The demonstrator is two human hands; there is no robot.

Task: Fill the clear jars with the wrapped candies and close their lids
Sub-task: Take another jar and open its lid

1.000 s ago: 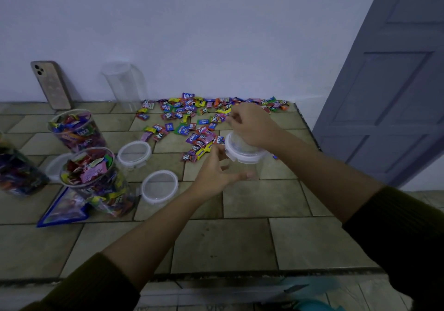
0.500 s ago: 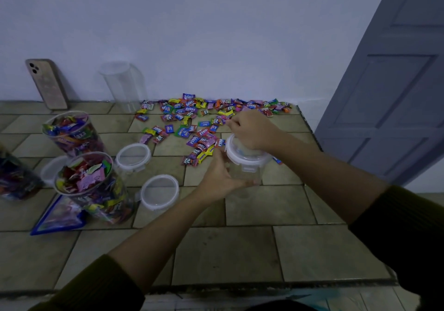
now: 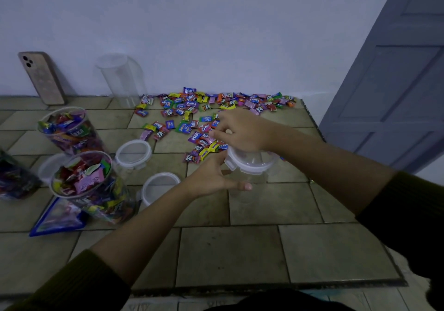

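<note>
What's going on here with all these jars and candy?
A person is working on a clear jar that looks empty: the left hand holds its side and the right hand grips its lid. Candy-filled jars stand uncovered to the left, loose lids lie beside them, and many wrapped candies lie on the tiled table.

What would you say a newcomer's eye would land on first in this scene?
The bright scatter of wrapped candies along the back of the tiled table. At centre, the left hand grips a clear jar while the right hand lies over its lid. Candy-filled jars stand open at left.
</note>
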